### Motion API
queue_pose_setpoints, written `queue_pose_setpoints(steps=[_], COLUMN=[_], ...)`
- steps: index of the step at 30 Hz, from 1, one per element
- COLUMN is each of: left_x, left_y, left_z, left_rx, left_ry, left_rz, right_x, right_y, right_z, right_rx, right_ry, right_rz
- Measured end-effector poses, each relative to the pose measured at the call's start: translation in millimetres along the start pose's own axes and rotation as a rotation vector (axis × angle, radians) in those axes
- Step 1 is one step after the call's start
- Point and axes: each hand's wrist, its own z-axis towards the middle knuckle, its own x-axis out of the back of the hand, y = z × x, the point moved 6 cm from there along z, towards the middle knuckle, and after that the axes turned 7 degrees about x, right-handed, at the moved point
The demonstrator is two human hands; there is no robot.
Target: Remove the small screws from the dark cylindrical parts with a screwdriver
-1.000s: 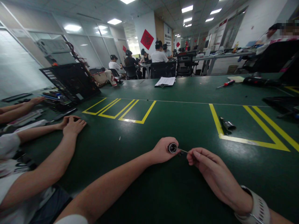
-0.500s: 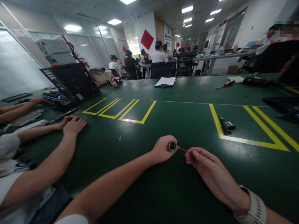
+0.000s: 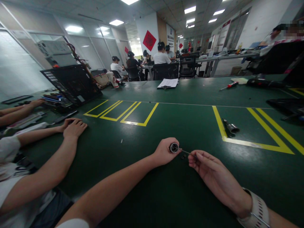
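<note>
My left hand (image 3: 166, 152) is wrapped round a dark cylindrical part (image 3: 174, 147) with a metal rim, its round opening facing up toward me. Between the fingertips of my right hand (image 3: 201, 160) is a thin metal rod (image 3: 186, 152), whose far end reaches the side of the cylinder's rim. Whether the tip goes inside cannot be made out. Two small dark rings (image 3: 183, 156) lie on the green table (image 3: 147, 186) between my hands, just below the rod.
A metal cup-shaped part (image 3: 232, 128) lies inside yellow tape at the right. Farther back are a red screwdriver (image 3: 232, 85) and a clipboard (image 3: 168, 83). Another person's hands (image 3: 74, 126) rest on the table at the left, near a black frame (image 3: 76, 84).
The cylinder and my left hand have shifted very slightly to the left and up. My right hand keeps its pinch on the rod, almost unmoved.
</note>
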Motion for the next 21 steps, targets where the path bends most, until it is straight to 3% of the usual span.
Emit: queue_pose_setpoints(steps=[14,21], left_x=[-3.0,-4.2], left_y=[-1.9,3.9], left_z=[-0.3,-2.5], left_rx=[0.005,-0.072], left_ry=[-0.045,-0.054], left_rz=[0.020,0.236], right_x=[-1.9,1.2], right_y=[-0.9,-8.5], right_z=[-1.3,-3.3], right_rx=[0.028,0.101], right_ry=[-0.039,0.005], right_rz=[-0.051,-0.155])
